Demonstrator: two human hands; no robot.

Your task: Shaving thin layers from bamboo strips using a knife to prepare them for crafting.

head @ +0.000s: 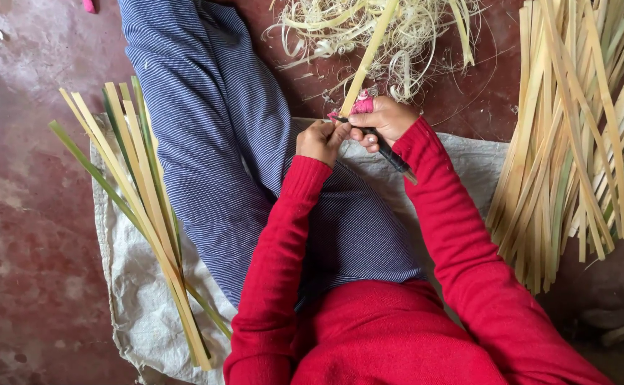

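1. We are pinching the bamboo strip point(369, 57) in our left hand point(320, 140), grip closed at its near end above the lap.
2. Our right hand point(385, 121) is clasping the dark-handled knife point(387, 151) against it.
3. The strip is looking light, stiff, springy — probably sharp-edged, best held low by its flat faces.

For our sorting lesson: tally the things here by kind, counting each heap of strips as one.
Hands: 2, left hand and right hand
Knife: 1
Strip heaps: 2, left heap and right heap
Shavings pile: 1
Held strip: 1
Total: 7
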